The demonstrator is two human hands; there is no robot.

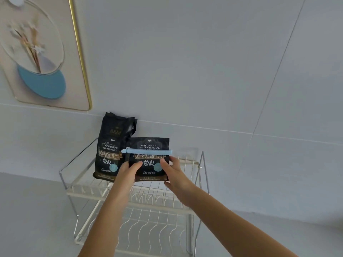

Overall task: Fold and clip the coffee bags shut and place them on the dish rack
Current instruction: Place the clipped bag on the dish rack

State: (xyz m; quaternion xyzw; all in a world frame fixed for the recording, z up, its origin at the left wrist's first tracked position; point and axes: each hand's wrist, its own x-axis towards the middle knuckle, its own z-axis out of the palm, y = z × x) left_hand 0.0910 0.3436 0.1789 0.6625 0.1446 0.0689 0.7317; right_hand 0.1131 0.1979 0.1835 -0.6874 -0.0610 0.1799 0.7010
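Wall (204,62) fills most of the view, pale grey panels with thin seams, framed picture (42,52) with gold edge hung upper left, slightly blurred. Grey counter (27,210) below, bare where visible. Two-tier wire dish rack (201,182) stands on it against the wall, chrome frame, white slotted tiers; lower tier holds nothing visible. Top tier carries both coffee bags. Unclipped bag (113,145) stands upright at back left, top crumpled but not folded down, no clip seen on it, so probably the one left to do. Clipped bag (150,160) is just right of it and in front, overlapping its edge, shorter because its top is folded over; bottom looks at or just on the top tier, contact hard to confirm. Blue clip (146,151) runs across the fold, full width, holding it shut. Left hand (128,173) grips the bag's lower left edge, thumb on the front face, fingers hidden behind. Right hand (172,171) grips the lower right edge the same way, thumb on front. Both hands closed on the bag from the sides, likely to keep it upright while it's set down, since a slotted tier gives poor footing. Judgement: placing step for this bag nearly done; tipping between wires is the risk on release.
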